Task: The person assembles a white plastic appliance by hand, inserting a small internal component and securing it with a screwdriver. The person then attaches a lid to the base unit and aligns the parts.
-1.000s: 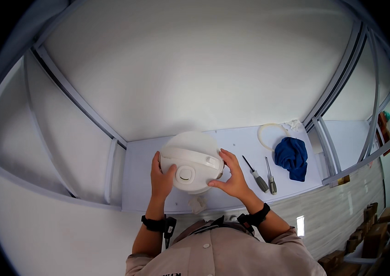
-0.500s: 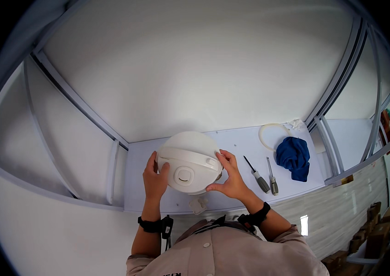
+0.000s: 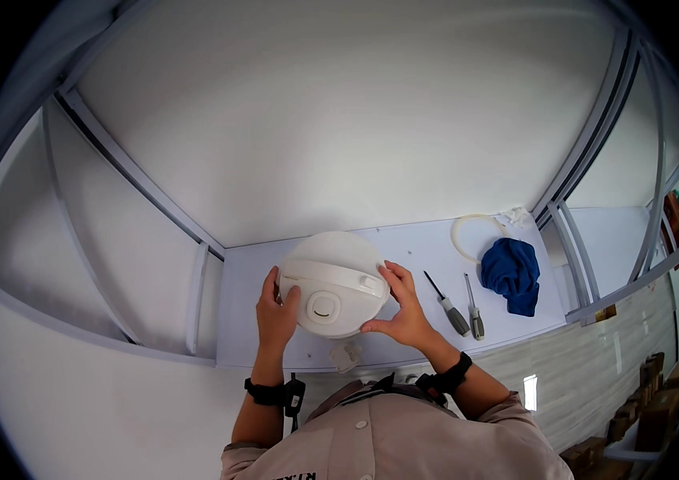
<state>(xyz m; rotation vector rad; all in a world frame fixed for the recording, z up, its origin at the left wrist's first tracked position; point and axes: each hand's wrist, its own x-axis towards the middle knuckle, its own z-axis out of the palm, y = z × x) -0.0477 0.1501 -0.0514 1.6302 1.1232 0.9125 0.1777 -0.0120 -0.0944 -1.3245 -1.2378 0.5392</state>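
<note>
A white, rounded appliance that looks like a rice cooker (image 3: 325, 248) is between my hands, over the table. Its top carries a band-like handle and an oval raised part with a slot. My left hand (image 3: 278, 318) grips its left side, thumb laid on the top. At the right side, my right hand (image 3: 405, 310) holds it with fingers on the upper edge and thumb at the lower edge. The underside is hidden. Just below it on the table lies a small whitish part (image 3: 346, 357). Two screwdrivers (image 3: 453, 315) with grey handles lie to the right of my right hand.
A crumpled blue cloth (image 3: 510, 275) lies on the right of the white table (image 3: 255, 280), beside a pale ring (image 3: 457, 234). A white scrap (image 3: 515, 214) sits in the far right corner. Metal frame posts (image 3: 567, 180) and a white wall (image 3: 339, 120) bound the table.
The appliance has shifted slightly to the right and turned or tilted a little, and my left hand has moved right with it. My right hand has barely moved. Both keep their hold.
</note>
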